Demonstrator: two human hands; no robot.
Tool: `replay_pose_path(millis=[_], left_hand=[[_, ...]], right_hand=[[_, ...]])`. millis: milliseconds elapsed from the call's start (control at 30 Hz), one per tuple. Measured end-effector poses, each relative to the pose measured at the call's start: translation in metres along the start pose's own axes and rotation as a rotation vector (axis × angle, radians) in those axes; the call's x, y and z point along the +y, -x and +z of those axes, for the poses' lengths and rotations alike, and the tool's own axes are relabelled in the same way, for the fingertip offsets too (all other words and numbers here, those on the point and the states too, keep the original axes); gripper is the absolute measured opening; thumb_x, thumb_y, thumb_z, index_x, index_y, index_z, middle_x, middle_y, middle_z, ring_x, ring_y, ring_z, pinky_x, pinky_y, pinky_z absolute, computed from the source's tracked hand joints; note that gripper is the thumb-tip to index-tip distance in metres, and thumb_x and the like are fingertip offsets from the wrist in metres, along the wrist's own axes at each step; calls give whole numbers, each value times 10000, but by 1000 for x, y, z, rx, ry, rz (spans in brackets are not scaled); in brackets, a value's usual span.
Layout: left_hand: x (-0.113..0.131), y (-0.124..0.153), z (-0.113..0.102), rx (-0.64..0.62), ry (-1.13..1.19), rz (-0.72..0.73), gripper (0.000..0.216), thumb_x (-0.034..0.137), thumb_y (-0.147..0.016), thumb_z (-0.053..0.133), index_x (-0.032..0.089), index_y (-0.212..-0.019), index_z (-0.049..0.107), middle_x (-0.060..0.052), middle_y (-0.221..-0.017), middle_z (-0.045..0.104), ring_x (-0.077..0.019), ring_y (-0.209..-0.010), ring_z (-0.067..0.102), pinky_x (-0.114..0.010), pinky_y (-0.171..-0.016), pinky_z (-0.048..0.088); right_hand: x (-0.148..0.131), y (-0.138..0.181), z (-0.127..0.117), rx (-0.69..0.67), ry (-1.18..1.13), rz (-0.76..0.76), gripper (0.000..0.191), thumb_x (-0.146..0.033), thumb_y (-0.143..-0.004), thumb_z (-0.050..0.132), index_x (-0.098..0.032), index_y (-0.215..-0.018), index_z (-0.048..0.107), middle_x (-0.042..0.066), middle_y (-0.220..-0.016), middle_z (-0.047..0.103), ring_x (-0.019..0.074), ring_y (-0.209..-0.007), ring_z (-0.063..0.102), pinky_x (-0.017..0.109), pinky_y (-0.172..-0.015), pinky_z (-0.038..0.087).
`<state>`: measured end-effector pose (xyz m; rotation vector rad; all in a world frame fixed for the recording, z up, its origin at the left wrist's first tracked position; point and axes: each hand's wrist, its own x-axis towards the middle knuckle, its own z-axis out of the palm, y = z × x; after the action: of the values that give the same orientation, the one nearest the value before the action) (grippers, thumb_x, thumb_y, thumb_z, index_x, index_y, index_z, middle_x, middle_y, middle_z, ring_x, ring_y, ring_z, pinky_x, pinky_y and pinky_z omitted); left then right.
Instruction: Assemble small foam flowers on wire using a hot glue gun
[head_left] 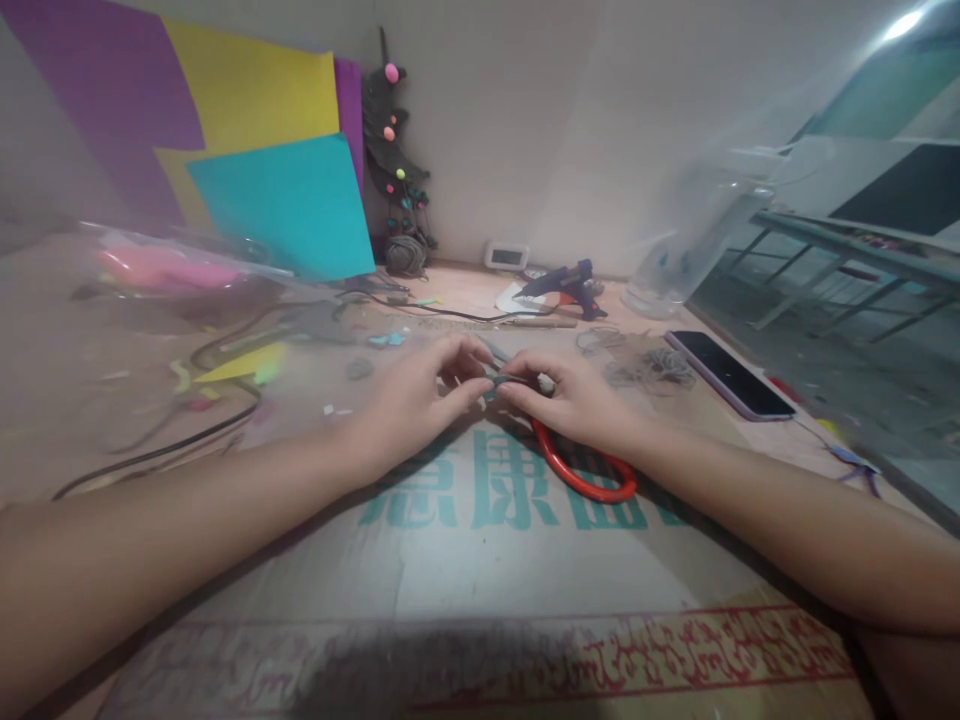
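My left hand (pixel 439 395) and my right hand (pixel 566 395) meet above the middle of the cardboard, thumbs and forefingers pinched together. Between the fingertips is a small grey-green piece (pixel 498 380), perhaps string; its kind is too small to make out. Scissors with a red handle (pixel 589 488) lie on the cardboard (pixel 465 570), partly hidden beneath my right hand. A whitish bit (pixel 546 383) shows by the right fingers.
Behind the hands are a hot glue gun (pixel 562 285), a small white display (pixel 507 256) and a dark cable (pixel 165 450). Right stand a phone (pixel 727 375), tangled grey string (pixel 667 367) and a clear plastic jar (pixel 675 240). Coloured sheets (pixel 289 210) and a decorated hanging (pixel 390 150) stand at the back.
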<state>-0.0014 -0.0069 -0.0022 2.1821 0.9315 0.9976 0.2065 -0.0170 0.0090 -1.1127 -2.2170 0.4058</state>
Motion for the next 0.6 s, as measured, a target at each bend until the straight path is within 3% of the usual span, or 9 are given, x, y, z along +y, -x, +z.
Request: replay_pose_path(millis=[167,600], left_hand=[[1,1,-1,11,-100,61,98,275,-912,585,191,-928,633,-2,-879,674,-147,-808,607,-264,-728,460],[-5,1,1,106,-195,201,67,233,-884,615,180,-887,655,-20,-897,684,-168,-878,623,-296,-813,456]], right_hand=[[0,1,0,-7,1,28,156,-275,-874,606,-159,-875,710,23,-754,701,134,-660,588,248,-615,424],[-2,1,-1,-27,3,58,191,-295,-881,587,-148,-890,709,28,-762,691,131,-673,585,235,-630,427]])
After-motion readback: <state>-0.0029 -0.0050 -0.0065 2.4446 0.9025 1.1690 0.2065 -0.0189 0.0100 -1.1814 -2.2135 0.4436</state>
